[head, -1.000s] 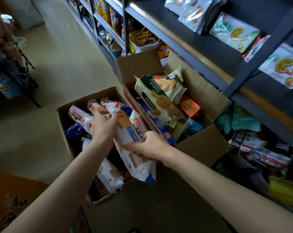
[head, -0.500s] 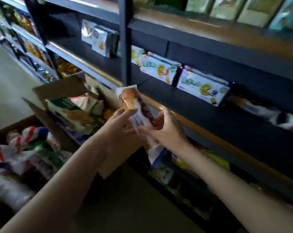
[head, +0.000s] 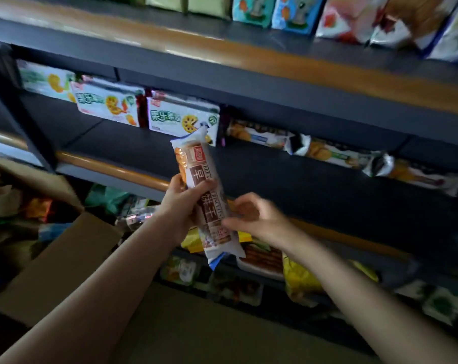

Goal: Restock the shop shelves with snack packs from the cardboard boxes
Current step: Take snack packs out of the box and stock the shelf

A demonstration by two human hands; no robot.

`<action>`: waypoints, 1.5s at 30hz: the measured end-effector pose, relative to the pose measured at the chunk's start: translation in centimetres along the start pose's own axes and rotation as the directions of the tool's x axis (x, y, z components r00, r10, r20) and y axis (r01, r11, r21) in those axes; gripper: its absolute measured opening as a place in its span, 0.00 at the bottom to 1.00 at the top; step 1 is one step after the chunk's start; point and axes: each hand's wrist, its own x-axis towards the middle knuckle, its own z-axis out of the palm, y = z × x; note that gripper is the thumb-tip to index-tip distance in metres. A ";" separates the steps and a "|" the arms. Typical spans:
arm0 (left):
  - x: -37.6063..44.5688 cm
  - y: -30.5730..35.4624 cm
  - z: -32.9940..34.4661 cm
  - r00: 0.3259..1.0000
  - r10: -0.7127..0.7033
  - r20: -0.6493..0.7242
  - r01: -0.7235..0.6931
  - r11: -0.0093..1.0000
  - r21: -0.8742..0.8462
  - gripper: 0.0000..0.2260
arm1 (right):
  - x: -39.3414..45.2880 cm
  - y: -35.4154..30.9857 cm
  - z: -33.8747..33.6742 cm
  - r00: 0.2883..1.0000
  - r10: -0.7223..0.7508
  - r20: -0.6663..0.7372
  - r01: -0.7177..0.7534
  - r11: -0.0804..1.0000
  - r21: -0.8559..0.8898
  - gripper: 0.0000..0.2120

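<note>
Biscuits in a long white-and-brown plastic sleeve pack [head: 205, 198] stand nearly upright between both hands, top end tipped toward the far dark metal shelf [head: 275, 174]. Left hand [head: 182, 206] grips its middle; right hand [head: 251, 216], fingers loosely curled, touches the lower right edge. Shelf space lies just beyond.

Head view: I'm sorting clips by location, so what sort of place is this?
Most likely a small shop aisle: dark shelves lined with snack packs, a cardboard box, and a biscuit pack in hand.
</note>
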 end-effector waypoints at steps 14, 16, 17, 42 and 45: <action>1.6 -2.7 6.6 0.858 0.158 0.489 -0.514 0.276 0.812 0.33 | -5.3 4.8 -6.4 0.885 0.283 -0.370 -0.101 0.891 0.442 0.16; 1.0 -2.3 7.8 0.803 0.159 0.575 -0.596 0.189 0.780 0.34 | -6.3 5.2 -7.7 0.878 0.297 -0.375 -0.037 0.825 0.565 0.17; 0.7 -2.3 8.5 0.767 0.181 0.615 -0.641 0.189 0.744 0.34 | -6.8 5.3 -8.1 0.879 0.294 -0.376 0.000 0.788 0.616 0.19; 2.6 -4.2 8.4 0.404 0.301 0.863 -0.639 -0.582 0.503 0.33 | -3.7 7.0 -7.2 0.898 -0.281 -0.337 -0.133 0.557 -0.820 0.35; 3.1 -2.2 5.8 0.504 0.412 0.759 -0.602 -0.463 0.650 0.30 | -2.1 6.1 -7.3 0.881 -0.240 -0.407 -0.132 0.703 -0.699 0.31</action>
